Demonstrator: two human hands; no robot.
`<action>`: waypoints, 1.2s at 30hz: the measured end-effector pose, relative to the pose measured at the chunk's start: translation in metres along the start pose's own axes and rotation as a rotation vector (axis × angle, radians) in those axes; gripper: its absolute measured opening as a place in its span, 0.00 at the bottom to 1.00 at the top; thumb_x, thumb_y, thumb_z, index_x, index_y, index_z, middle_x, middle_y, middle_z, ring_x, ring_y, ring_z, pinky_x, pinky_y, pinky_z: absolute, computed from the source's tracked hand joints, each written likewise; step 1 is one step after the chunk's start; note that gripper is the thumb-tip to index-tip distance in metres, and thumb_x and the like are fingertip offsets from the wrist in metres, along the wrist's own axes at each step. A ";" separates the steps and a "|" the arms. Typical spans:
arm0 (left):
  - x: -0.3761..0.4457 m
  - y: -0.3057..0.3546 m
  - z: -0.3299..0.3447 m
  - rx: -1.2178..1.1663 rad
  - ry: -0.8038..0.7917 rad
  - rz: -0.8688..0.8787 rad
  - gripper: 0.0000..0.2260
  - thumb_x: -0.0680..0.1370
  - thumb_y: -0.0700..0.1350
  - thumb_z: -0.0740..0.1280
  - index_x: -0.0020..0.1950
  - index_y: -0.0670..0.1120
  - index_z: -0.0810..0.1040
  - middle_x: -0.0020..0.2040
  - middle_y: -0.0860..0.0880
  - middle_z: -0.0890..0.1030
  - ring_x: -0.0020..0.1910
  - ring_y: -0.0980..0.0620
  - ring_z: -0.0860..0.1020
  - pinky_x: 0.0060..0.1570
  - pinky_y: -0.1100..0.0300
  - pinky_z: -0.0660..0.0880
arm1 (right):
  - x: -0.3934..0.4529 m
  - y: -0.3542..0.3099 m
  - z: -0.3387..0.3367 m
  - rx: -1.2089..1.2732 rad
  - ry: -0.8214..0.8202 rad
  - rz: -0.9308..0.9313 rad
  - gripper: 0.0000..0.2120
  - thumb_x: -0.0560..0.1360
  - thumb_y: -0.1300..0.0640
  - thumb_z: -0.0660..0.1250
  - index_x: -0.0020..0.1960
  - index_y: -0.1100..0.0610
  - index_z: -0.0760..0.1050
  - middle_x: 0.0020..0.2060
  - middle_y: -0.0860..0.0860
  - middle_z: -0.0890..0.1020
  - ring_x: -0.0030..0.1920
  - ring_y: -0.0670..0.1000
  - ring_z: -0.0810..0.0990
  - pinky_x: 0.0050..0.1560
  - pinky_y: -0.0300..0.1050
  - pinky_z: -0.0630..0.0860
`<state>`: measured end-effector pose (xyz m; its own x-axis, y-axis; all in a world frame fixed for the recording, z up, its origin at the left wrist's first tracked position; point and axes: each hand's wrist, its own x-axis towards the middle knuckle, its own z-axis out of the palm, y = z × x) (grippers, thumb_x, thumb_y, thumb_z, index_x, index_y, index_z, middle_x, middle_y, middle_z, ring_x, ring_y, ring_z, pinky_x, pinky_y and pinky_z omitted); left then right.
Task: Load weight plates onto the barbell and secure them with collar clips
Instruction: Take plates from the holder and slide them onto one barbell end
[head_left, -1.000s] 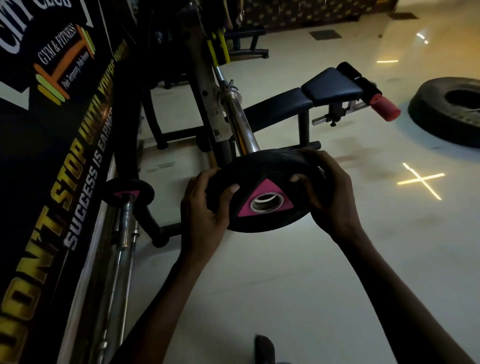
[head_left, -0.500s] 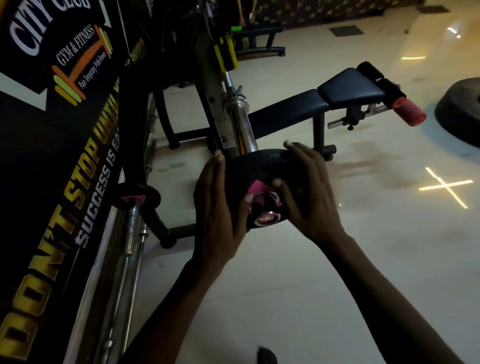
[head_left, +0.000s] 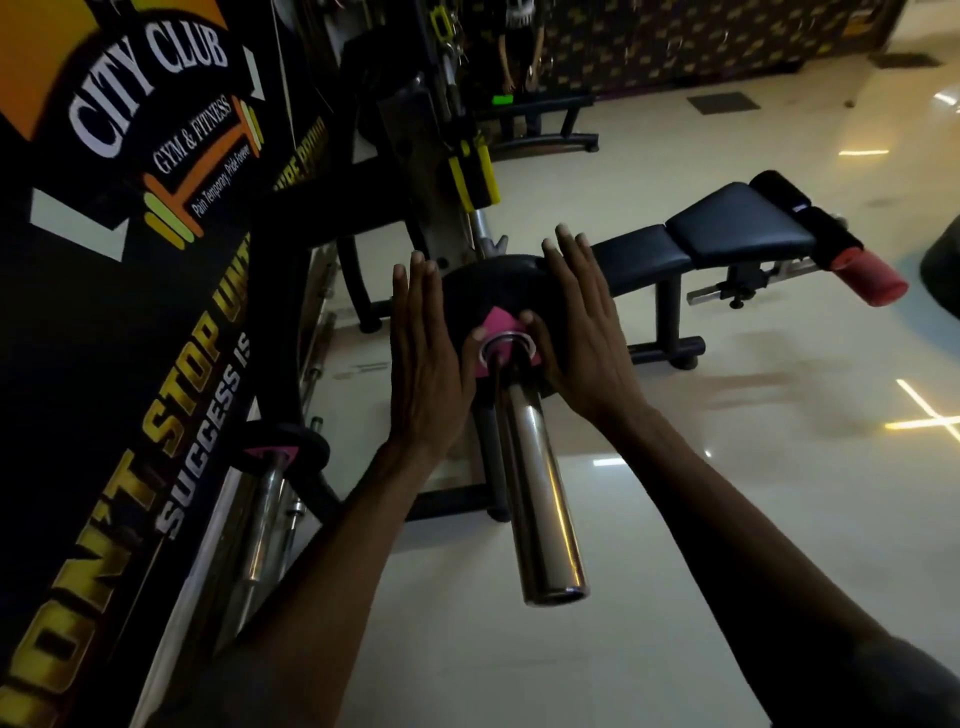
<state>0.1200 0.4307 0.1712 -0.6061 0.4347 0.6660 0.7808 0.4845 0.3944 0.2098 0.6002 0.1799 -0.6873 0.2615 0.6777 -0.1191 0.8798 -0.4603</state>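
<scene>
A black weight plate (head_left: 493, 291) with a pink triangle around its hole sits on the chrome barbell sleeve (head_left: 540, 483), far up the sleeve near the rack. The sleeve's free end points toward me. My left hand (head_left: 428, 358) lies flat against the plate's left side, fingers straight. On the plate's right side my right hand (head_left: 576, 332) presses with straight fingers, its thumb beside the hole. No collar clip is in sight.
A black bench (head_left: 727, 234) with a red roller pad (head_left: 867, 280) stands right of the rack. Another bar with a small black plate (head_left: 291, 447) leans at the left by the banner wall (head_left: 130, 260). Pale tiled floor spreads to the right.
The plate went from being held at the sleeve's tip to sliding far along it. Both hands changed from gripping the rim to pressing flat with straight fingers.
</scene>
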 end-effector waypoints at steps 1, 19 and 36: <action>0.011 -0.005 0.005 -0.014 -0.021 -0.024 0.35 0.86 0.55 0.61 0.85 0.41 0.47 0.86 0.42 0.47 0.85 0.44 0.44 0.81 0.41 0.57 | 0.011 0.005 0.005 0.002 -0.010 0.012 0.33 0.85 0.49 0.63 0.83 0.60 0.54 0.84 0.59 0.53 0.85 0.59 0.49 0.82 0.64 0.56; 0.001 -0.014 -0.010 -0.184 -0.128 -0.190 0.32 0.87 0.53 0.58 0.86 0.47 0.45 0.86 0.48 0.50 0.84 0.51 0.52 0.79 0.55 0.64 | -0.014 0.014 0.000 0.107 -0.031 0.213 0.34 0.85 0.51 0.64 0.84 0.58 0.52 0.83 0.57 0.54 0.80 0.37 0.58 0.77 0.37 0.65; -0.234 -0.090 -0.121 -0.200 -0.374 -0.501 0.28 0.83 0.61 0.59 0.79 0.49 0.65 0.77 0.48 0.72 0.75 0.47 0.71 0.68 0.47 0.76 | -0.216 -0.147 0.089 0.121 -0.341 0.505 0.26 0.83 0.45 0.64 0.78 0.51 0.64 0.75 0.47 0.70 0.62 0.44 0.75 0.55 0.43 0.74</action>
<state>0.2093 0.1939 0.0564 -0.8872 0.4454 0.1202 0.3816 0.5619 0.7340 0.3123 0.3790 0.0499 -0.8677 0.4748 0.1473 0.2140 0.6242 -0.7514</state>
